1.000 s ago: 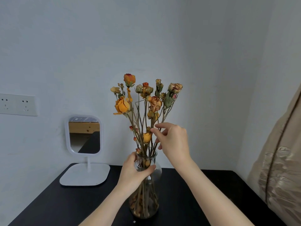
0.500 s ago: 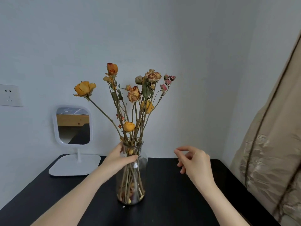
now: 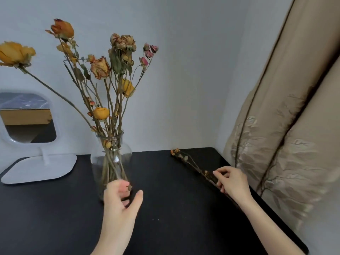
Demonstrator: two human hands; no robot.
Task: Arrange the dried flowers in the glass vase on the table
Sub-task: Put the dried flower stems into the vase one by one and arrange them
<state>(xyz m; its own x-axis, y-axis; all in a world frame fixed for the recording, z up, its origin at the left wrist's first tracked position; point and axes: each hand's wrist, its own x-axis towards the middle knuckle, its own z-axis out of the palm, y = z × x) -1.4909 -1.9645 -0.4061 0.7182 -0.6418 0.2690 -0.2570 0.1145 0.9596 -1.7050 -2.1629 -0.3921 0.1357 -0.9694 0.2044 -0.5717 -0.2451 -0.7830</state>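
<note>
Two hands are in my feed, both low over the black table (image 3: pixel 165 183). The left hand (image 3: pixel 120 199) sits at the foot of the glass vase (image 3: pixel 112 159), palm turned towards it. Its fingers (image 3: pixel 122 186) are loosely curved and the thumb sticks out to the right, well apart from them. The span is wide and nothing is held in it. From my angle the fingertips overlap the lower glass wall, but I cannot tell whether they touch it.

The right hand (image 3: pixel 232 183) is well apart from the vase, near the table's right edge, beside the beige curtain (image 3: pixel 287 126). It is curled tight, with thumb and forefinger pinching the stem of a loose sprig (image 3: pixel 185 159). That sprig lies flat on the tabletop, its small orange buds pointing towards the back wall, away from the hand. The stem runs on under the hand, where I lose sight of it.

The vase stands upright on the table, left of centre. It holds the dried roses (image 3: pixel 103 68), their stems fanned out above the rim. One yellow rose (image 3: pixel 15 52) leans far out to the left on a long slanted stem. A white stand mirror (image 3: pixel 27 118) sits left of the vase, against the wall.
</note>
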